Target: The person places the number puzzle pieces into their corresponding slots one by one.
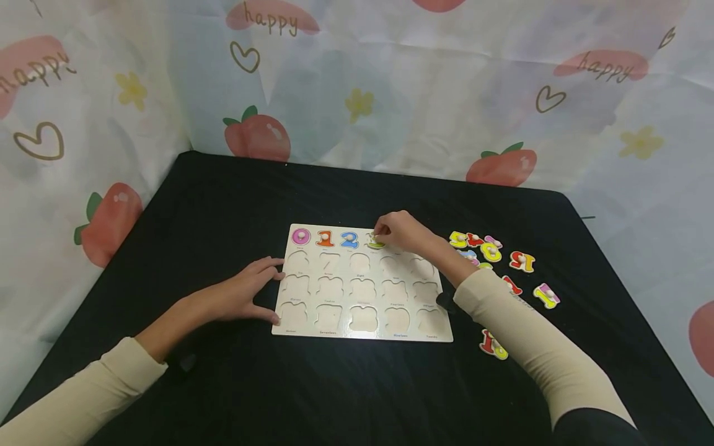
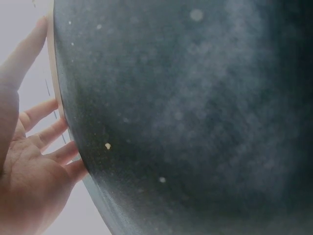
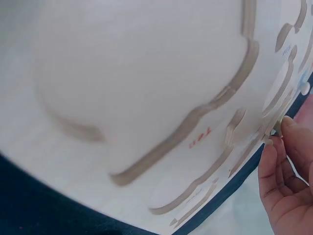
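Observation:
A pale wooden number puzzle board [image 1: 362, 337] lies flat on the black table. Its top row holds a pink 0 [image 1: 301, 236], an orange 1 [image 1: 325, 239] and a blue 2 [image 1: 349, 240], each with a knob. Right of the 2, my right hand [image 1: 406, 232] pinches a green puzzle piece [image 1: 376, 244] at the top row; the fingers partly cover its shape. In the right wrist view, thumb and fingertips of that hand [image 3: 288, 181] meet at the board's far side. My left hand [image 1: 245, 291] touches the board's left edge with spread fingers.
Right of the board lie several loose number pieces: a yellow-and-red cluster [image 1: 458, 240], a red-and-yellow piece [image 1: 522, 261], a pink-and-yellow one [image 1: 546, 296] and a red-and-yellow one [image 1: 493, 345] near the right sleeve. A printed cloth [image 1: 413, 124] hangs behind the table.

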The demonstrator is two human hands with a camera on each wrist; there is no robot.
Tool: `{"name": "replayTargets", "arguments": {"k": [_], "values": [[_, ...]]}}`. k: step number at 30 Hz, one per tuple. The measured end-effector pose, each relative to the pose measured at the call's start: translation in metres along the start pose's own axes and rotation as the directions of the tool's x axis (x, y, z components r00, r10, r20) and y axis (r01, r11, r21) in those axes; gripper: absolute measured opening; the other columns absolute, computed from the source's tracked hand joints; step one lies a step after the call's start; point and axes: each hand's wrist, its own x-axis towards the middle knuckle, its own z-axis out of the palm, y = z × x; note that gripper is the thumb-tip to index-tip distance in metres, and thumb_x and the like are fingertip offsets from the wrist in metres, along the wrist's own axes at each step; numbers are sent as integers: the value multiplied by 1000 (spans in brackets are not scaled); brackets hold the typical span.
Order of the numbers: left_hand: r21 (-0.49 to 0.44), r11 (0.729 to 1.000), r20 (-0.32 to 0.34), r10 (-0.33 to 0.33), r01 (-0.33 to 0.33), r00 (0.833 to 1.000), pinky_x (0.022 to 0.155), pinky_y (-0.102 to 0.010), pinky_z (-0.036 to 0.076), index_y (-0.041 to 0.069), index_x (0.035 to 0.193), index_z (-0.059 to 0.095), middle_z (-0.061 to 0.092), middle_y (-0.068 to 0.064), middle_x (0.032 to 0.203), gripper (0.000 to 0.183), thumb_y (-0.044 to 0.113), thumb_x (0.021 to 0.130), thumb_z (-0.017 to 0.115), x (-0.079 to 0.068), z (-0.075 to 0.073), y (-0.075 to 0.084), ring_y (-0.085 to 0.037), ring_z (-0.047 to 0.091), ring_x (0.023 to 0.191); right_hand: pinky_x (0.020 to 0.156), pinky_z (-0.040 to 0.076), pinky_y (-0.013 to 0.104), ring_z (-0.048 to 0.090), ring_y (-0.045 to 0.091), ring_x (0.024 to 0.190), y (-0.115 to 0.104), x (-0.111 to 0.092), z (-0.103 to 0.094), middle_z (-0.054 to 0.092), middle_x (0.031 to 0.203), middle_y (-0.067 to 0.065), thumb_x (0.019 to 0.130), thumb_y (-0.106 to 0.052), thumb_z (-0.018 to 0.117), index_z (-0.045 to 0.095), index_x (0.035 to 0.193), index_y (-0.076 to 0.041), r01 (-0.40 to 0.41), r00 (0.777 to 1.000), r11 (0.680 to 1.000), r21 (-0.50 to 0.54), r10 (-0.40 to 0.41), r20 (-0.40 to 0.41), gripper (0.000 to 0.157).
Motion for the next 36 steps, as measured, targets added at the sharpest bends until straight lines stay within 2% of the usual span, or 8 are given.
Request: {"name": "replayTargets", "arguments": {"k": [10,28,36], "values": [[12,1000,6,-4,4,1000,105,-54,26,3,128,46,25,-16,149,83,52,69,78,-1,0,2,-38,16,137,71,48,28,56,17,79,-7,5,6,64,91,5,89,-10,66,68,98,-4,-29,999,999,-16,30,39,11],[15,1000,6,-3,3,1000,106,-53,25,3,129,46,26,-16,149,84,51,68,79,0,-2,2,-37,17,136,70,46,29,54,18,78,-10,5,4,63,90,6,90,-10,65,67,98,-4,-51,998,998,-25,52,35,10],[16,1000,2,8,-8,1000,105,-54,25,3,128,46,27,-16,148,84,52,68,78,0,0,2,-39,18,136,66,45,28,53,16,73,1,2,2,62,83,2,89,-16,67,68,95,-7,-4,1000,1000,-24,5,27,10]]}}
